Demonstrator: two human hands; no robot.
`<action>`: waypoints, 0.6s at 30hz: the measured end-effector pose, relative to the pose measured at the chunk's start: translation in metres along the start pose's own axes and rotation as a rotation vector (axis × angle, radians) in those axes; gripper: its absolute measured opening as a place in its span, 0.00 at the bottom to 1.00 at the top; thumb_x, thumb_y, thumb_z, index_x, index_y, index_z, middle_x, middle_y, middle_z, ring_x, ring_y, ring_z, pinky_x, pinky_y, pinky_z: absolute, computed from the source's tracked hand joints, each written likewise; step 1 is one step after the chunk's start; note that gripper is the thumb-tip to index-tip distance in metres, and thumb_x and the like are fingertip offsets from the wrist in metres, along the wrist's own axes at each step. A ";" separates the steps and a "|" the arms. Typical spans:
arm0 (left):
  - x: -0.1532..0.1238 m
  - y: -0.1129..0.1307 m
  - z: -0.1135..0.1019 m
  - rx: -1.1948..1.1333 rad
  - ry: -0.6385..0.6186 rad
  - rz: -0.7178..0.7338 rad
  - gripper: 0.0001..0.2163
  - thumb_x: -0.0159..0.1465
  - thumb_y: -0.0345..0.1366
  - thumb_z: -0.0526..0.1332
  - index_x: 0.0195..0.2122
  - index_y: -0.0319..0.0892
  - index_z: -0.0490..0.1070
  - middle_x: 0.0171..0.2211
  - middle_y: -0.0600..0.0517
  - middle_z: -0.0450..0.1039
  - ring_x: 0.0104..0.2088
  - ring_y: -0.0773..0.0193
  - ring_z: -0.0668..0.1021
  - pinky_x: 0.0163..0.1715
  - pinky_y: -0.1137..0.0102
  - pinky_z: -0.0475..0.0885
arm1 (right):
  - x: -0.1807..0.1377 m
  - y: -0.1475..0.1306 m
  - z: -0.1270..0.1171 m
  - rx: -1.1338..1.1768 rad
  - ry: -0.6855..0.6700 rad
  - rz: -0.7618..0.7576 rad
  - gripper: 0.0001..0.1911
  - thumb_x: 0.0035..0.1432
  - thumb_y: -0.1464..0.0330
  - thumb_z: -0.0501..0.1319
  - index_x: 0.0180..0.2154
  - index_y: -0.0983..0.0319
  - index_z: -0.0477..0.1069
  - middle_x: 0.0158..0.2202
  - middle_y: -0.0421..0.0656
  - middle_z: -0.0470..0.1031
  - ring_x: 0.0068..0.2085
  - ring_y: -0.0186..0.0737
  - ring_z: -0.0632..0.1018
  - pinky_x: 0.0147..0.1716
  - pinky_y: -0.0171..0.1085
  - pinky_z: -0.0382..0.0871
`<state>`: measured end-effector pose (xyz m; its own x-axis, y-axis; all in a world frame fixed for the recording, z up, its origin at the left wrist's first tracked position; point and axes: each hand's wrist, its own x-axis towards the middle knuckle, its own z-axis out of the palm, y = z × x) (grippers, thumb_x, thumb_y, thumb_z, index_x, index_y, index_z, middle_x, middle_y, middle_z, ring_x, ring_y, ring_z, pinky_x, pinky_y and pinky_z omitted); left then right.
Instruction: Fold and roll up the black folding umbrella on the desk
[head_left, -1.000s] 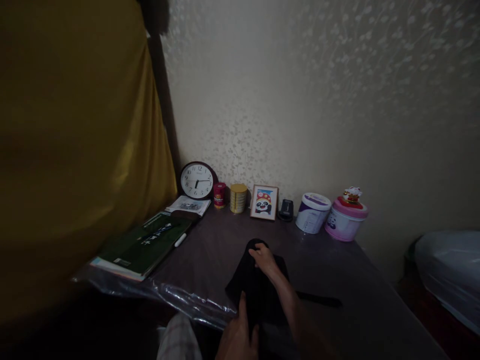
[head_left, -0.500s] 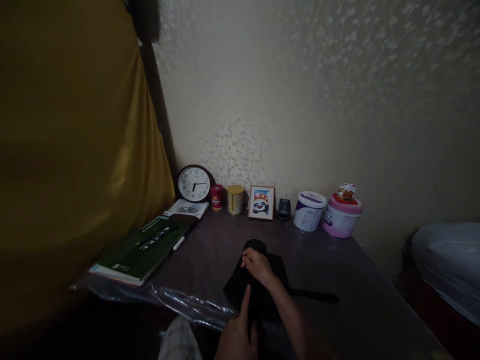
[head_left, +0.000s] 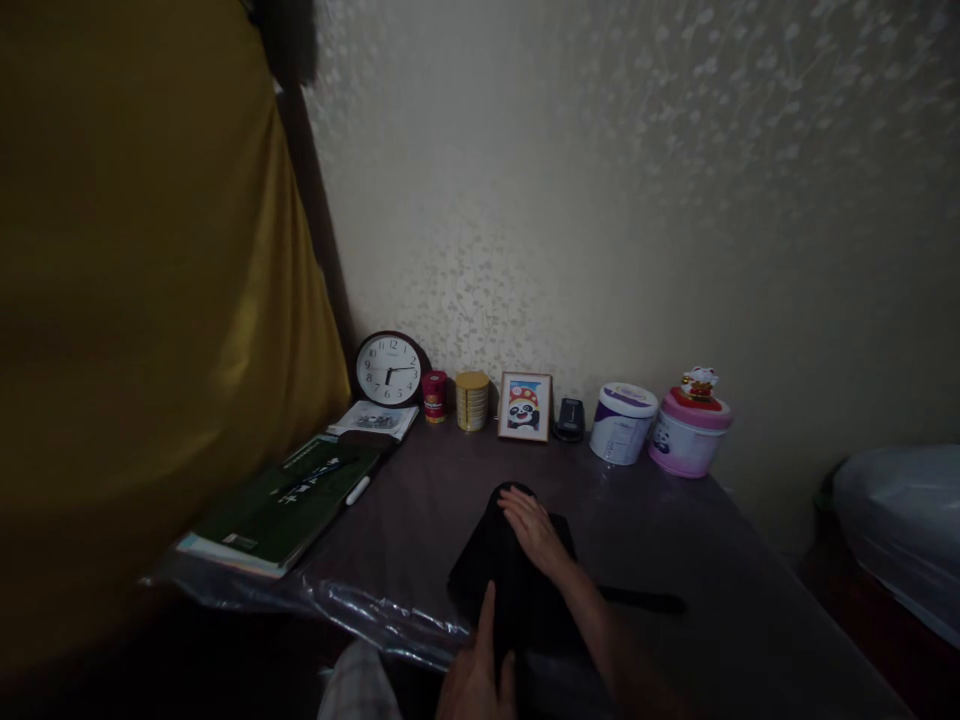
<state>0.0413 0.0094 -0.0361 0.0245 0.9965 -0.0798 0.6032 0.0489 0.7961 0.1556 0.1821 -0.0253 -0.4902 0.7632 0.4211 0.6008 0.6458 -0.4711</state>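
Note:
A black cloth item [head_left: 480,565] lies on the table near its front edge; in the dim light I cannot make out what kind it is. A dark strap [head_left: 643,600] runs out from it to the right. My right hand [head_left: 534,530] rests flat on the upper part of the cloth, fingers stretched out. Lower down, my left hand [head_left: 476,675] is at the near side of the cloth, its index finger pointing forward along the surface and the thumb apart. Its other fingers are partly hidden.
Along the wall stand a clock [head_left: 389,369], a red can [head_left: 434,397], a yellow canister [head_left: 472,402], a panda picture frame [head_left: 524,407], a black device [head_left: 570,420] and two tubs [head_left: 621,428]. A green book [head_left: 292,500] and white marker [head_left: 358,490] lie left. Plastic covers the table.
My right hand has slid slightly right, its curled fingers now straightened and flat on the cloth. The upper end of the cloth looks flatter. My left hand has barely moved.

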 end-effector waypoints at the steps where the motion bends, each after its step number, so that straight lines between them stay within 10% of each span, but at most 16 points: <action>1: 0.000 0.000 0.000 -0.014 0.004 -0.001 0.31 0.59 0.35 0.45 0.62 0.34 0.33 0.55 0.42 0.63 0.49 0.60 0.72 0.46 0.70 0.65 | 0.010 0.006 0.001 -0.049 0.014 0.049 0.17 0.62 0.67 0.46 0.47 0.59 0.68 0.53 0.45 0.67 0.57 0.42 0.63 0.55 0.50 0.54; 6: 0.002 -0.003 0.001 -0.038 0.028 -0.009 0.31 0.59 0.35 0.45 0.62 0.33 0.36 0.57 0.42 0.60 0.52 0.60 0.69 0.49 0.70 0.62 | 0.017 -0.007 -0.001 -0.172 0.095 0.158 0.17 0.61 0.68 0.48 0.48 0.63 0.67 0.55 0.50 0.64 0.58 0.44 0.62 0.56 0.49 0.52; 12: 0.006 -0.013 0.010 -0.081 0.053 0.009 0.31 0.58 0.34 0.46 0.61 0.28 0.39 0.58 0.41 0.56 0.54 0.60 0.67 0.51 0.72 0.60 | -0.055 -0.067 -0.008 0.047 -0.141 -0.040 0.17 0.63 0.65 0.44 0.46 0.55 0.69 0.52 0.39 0.68 0.59 0.38 0.59 0.59 0.49 0.47; 18: 0.005 -0.009 0.011 -0.163 0.042 -0.016 0.32 0.56 0.30 0.49 0.61 0.26 0.39 0.52 0.39 0.66 0.56 0.63 0.64 0.54 0.73 0.57 | -0.096 -0.071 -0.010 0.264 -0.092 0.027 0.17 0.61 0.64 0.48 0.51 0.53 0.65 0.55 0.41 0.65 0.59 0.39 0.59 0.57 0.45 0.54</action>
<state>0.0448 0.0136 -0.0500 -0.0192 0.9973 -0.0705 0.4658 0.0713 0.8820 0.1658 0.0629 -0.0246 -0.5387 0.7709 0.3398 0.4343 0.5998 -0.6720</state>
